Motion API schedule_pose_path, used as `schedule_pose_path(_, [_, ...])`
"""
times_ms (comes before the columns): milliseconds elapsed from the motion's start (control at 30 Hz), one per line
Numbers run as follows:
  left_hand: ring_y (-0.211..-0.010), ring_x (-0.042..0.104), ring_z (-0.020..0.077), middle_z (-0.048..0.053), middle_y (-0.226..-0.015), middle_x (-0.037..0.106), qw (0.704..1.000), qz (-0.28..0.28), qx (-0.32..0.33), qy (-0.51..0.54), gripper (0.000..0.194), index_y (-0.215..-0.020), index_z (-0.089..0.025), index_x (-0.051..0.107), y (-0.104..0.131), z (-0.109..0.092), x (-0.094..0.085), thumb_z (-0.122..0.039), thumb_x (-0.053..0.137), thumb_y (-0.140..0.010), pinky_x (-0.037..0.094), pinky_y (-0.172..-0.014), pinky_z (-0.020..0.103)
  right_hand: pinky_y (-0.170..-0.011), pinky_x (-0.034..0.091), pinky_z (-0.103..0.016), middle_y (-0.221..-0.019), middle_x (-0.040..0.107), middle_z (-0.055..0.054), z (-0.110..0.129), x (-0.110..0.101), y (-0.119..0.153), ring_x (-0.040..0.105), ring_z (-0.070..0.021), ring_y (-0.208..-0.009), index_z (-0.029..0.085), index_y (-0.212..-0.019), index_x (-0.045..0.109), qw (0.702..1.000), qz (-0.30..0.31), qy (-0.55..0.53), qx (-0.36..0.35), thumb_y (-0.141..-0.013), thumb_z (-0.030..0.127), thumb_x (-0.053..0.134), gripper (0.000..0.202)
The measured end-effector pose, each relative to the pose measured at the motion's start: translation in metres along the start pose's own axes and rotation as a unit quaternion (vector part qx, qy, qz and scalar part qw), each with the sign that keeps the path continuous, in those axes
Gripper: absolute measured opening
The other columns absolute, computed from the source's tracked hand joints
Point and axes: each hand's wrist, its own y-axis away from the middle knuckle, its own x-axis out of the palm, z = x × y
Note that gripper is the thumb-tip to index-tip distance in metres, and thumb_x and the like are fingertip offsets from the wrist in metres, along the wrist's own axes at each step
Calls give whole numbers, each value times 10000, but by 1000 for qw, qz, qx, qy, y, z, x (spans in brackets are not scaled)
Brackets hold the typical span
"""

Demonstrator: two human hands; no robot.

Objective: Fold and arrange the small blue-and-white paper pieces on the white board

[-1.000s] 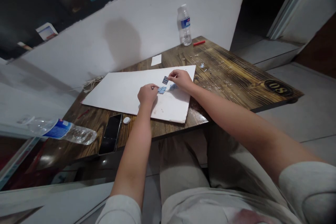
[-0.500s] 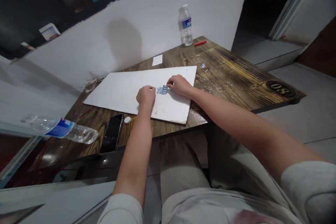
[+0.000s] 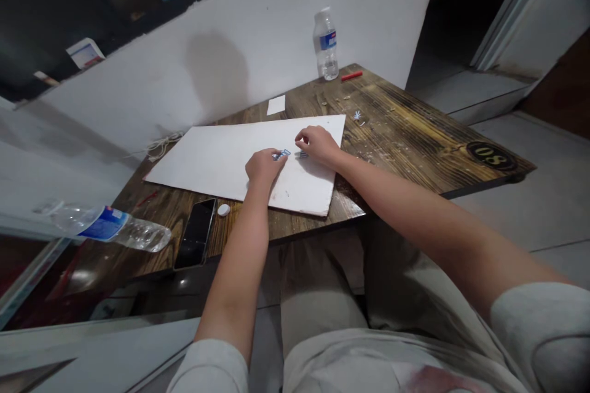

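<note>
Head view: left hand [image 3: 260, 166] pinches pale, blue-outlined pieces [image 3: 286, 152]; right hand [image 3: 319, 143], curled by dark-striped pieces [image 3: 303, 155], grip unclear

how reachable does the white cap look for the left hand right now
Probably yes: the white cap lies uncovered beside the phone, though the left hand is at the small blue pieces and would have to draw back.

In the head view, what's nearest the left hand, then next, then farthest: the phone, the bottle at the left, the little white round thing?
From the left hand:
1. Little white round thing: to its left
2. Phone: left of the round thing
3. Bottle: far left, past the phone
</note>
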Motion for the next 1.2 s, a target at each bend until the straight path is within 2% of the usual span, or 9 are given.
schedule_pose_path(233, [-1013,644,284,103,-1055,727,993,-47,-113,1,308,-1021,-237,729,-9,24,-2,-445,656,-806,476,-808,358,-790,371,-330,-915,676,-74,0,-2,1,542,-215,-866,178,-923,730,1000,-2,-3,3,-875,225,584,161])
schedule_pose_path(333, [-928,652,221,93,-999,716,976,-92,-92,172,348,-1079,-216,665,-9,18,-2,-476,602,-857,480,-747,294,-773,365,-324,-892,671,-69,-1,-1,0,538,-210,-849,180,-909,730,1000,-2,-9,-1,-866,214,594,146])
schedule_pose_path(400, [-750,648,169,70,-873,696,923,-38,-96,370,448,-1156,-215,594,-8,9,-2,-570,473,-910,466,-631,254,-775,359,-322,-871,663,-61,-2,-1,-2,533,-204,-836,183,-905,725,1000,-6,-20,-12,-870,229,601,138])
schedule_pose_path(500, [-675,636,164,71,-789,671,801,108,-101,580,580,-1221,-193,522,-5,-5,-2,-656,342,-922,458,-562,246,-782,352,-317,-844,648,-48,-2,-1,-4,527,-195,-816,182,-935,712,998,-14,-53,-43,-879,312,622,168])
schedule_pose_path(567, [-711,651,182,82,-787,672,743,165,-91,642,565,-1216,-175,524,-2,-11,-3,-634,368,-925,489,-589,264,-783,348,-312,-858,639,-42,-1,-1,-4,526,-198,-833,184,-985,696,995,-14,-73,-71,-853,374,664,234])
schedule_pose_path(667, [-777,663,176,89,-860,696,701,214,-45,679,422,-1190,-166,568,3,-14,-6,-486,457,-937,537,-713,299,-781,341,-308,-904,628,-43,0,1,-3,517,-217,-884,196,-1007,678,992,0,-70,-105,-771,404,748,322])
schedule_pose_path(767, [-821,665,145,86,-966,715,689,234,12,686,315,-1159,-157,613,5,-13,-7,-253,599,-860,540,-828,300,-761,340,-305,-908,625,-52,1,3,-2,517,-225,-884,188,-947,673,993,5,-55,-106,-733,365,777,297])
schedule_pose_path(867, [-870,676,146,91,-1034,719,692,226,32,685,423,-1177,-148,629,4,-11,-3,-114,676,-759,538,-884,309,-738,342,-297,-856,635,-39,2,1,-2,527,-212,-832,187,-914,659,993,-7,-71,-98,-742,319,760,239])
schedule_pose_path(1200, [-782,703,164,93,-939,740,724,171,-45,666,312,-1059,-120,679,0,-8,0,-134,719,-750,589,-719,284,-695,356,-281,-795,668,-28,3,-6,-2,549,-167,-721,176,-773,670,990,-50,-125,-49,-783,255,694,84])
